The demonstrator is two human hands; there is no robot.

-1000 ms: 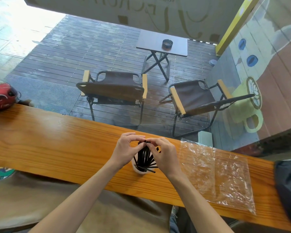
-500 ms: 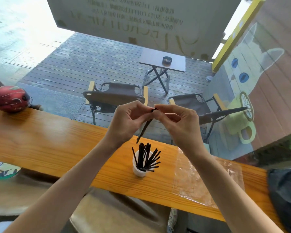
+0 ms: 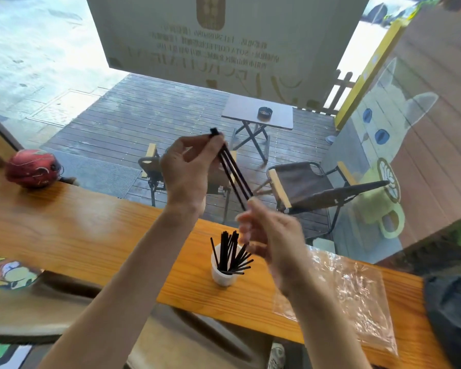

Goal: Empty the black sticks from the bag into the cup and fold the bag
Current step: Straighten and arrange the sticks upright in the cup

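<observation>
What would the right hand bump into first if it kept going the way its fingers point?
The right hand points up-left, so probably the low ends of the black sticks held in the left hand. It is blurred, so depth is uncertain.

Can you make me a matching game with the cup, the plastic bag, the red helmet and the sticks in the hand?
Things:
1. white cup
2. plastic bag
3. red helmet
4. sticks in the left hand

Where or how:
A. lying flat at the right of the wooden counter
B. held up in the air
C. full of black sticks
D. at the far left of the counter

Pairs: 1-C, 2-A, 3-D, 4-B
</observation>
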